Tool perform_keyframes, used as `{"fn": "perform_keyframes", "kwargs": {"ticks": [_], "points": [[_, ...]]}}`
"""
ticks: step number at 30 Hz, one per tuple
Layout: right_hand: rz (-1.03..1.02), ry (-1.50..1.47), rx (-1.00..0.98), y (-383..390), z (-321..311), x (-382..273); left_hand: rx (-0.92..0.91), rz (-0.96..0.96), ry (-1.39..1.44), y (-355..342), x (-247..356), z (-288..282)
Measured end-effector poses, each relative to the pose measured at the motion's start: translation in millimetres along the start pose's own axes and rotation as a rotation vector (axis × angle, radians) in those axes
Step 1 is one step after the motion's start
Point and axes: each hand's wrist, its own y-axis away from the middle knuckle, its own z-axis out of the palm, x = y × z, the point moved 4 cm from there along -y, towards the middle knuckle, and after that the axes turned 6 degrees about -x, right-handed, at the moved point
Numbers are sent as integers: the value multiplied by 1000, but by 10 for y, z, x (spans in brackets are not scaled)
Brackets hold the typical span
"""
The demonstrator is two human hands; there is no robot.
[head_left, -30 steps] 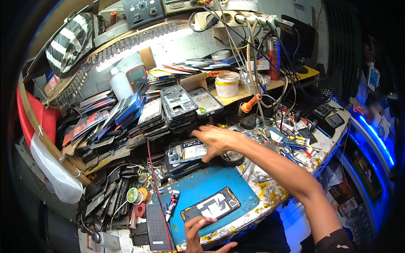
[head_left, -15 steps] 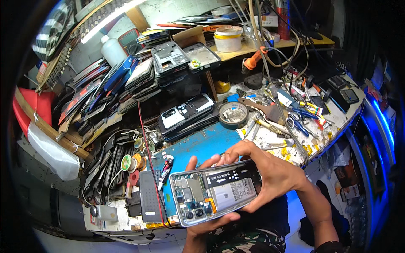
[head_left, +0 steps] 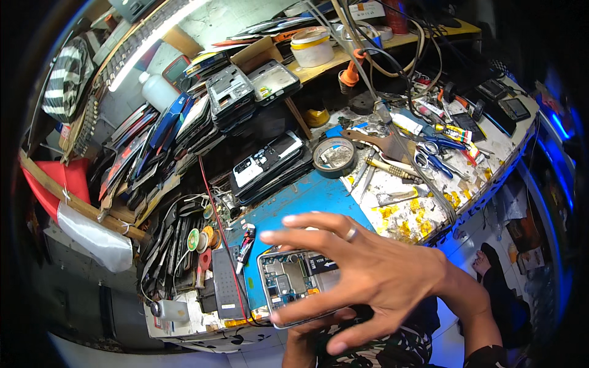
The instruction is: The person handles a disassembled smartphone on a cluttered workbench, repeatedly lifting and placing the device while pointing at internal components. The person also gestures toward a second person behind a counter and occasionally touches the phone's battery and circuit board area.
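Observation:
An opened smartphone (head_left: 285,277), its back cover off, shows its circuit board and part of a black ribbon cable. My left hand (head_left: 307,337) grips it from below along the near edge; most of those fingers are hidden behind it. Over the phone's right half spreads my right hand (head_left: 368,264), a ring on one finger, with fingers wide apart and nothing held. It covers the battery area, and whether it touches the phone I cannot tell.
Beneath lies a blue mat (head_left: 307,208) on a cluttered bench. A tape roll (head_left: 335,156), a brush (head_left: 383,146) and scissors (head_left: 432,161) lie to the right. Stacked phones (head_left: 270,162) sit behind; a black panel (head_left: 227,288), solder spools (head_left: 204,239) and a small bottle (head_left: 170,310) are left.
My right hand has let go of the phone's right end and spread out over it. The phone stays in my left hand. The whole view has shifted slightly.

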Motion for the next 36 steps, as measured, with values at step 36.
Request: {"fn": "perform_keyframes", "kwargs": {"ticks": [36], "points": [[-163, -67, -1, -123, 24, 262, 82, -92, 2, -132, -81, -63]]}}
